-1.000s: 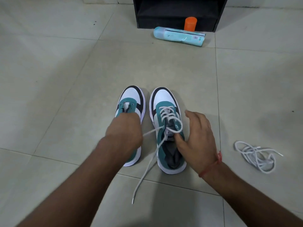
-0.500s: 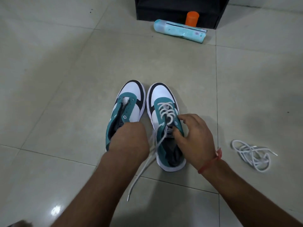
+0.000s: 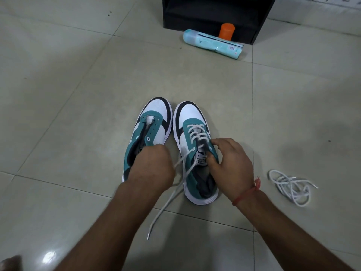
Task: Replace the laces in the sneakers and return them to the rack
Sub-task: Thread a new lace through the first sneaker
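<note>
tiled floor (image 3: 78, 94) bears sneakers (image 3: 154, 122), lace (image 3: 291, 186).

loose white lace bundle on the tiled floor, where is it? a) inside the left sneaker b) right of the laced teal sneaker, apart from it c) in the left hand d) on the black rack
b: the loose white lace bundle lies on bare tile beyond the right hand, clear of the laced teal sneaker.

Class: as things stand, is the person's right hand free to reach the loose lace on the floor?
Probably yes: bare floor separates the right hand from the loose lace, but it must first release the right sneaker.
</note>
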